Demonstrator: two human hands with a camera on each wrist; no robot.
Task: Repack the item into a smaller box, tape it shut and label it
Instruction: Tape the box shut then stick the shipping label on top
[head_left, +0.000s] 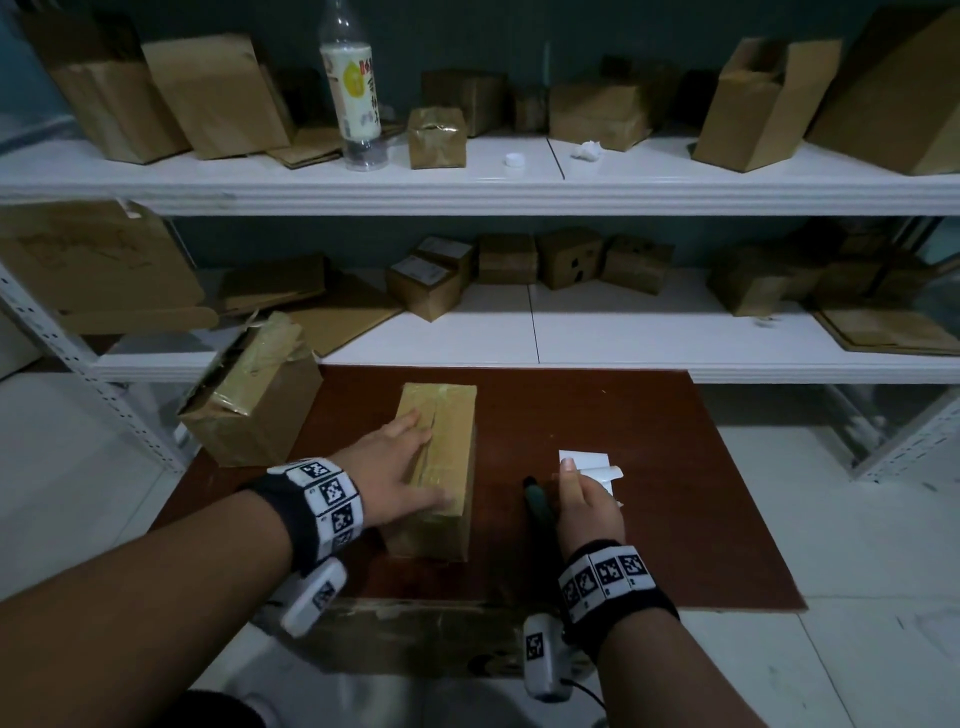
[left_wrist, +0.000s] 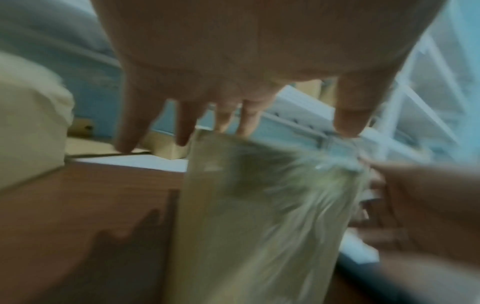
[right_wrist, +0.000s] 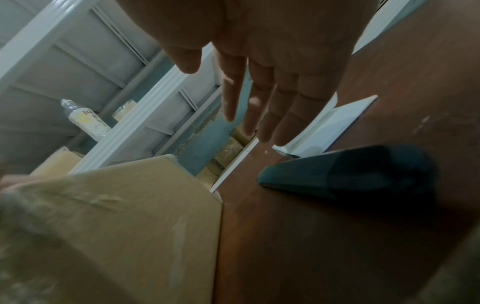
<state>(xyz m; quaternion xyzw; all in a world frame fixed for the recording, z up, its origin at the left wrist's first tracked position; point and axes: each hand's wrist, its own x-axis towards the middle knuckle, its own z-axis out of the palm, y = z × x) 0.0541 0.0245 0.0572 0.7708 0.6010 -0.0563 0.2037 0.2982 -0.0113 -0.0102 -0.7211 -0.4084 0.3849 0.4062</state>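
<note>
A small cardboard box (head_left: 441, 415), wrapped in clear tape, lies in the middle of the brown table (head_left: 675, 519). My left hand (head_left: 400, 457) rests flat on its top with fingers straight; the left wrist view, blurred, shows the spread fingers (left_wrist: 182, 123) over the box (left_wrist: 259, 216). My right hand (head_left: 587, 499) reaches over a white label sheet (head_left: 584, 460) right of the box, one fingertip touching it. One edge of the label curls up. In the right wrist view the fingers (right_wrist: 259, 92) are straight above the label (right_wrist: 335, 123), gripping nothing.
A dark green tool (head_left: 537, 504) lies between box and right hand. A larger opened box (head_left: 254, 405) stands at the table's left corner. White shelves (head_left: 519, 182) behind hold several cardboard boxes and a plastic bottle (head_left: 353, 83).
</note>
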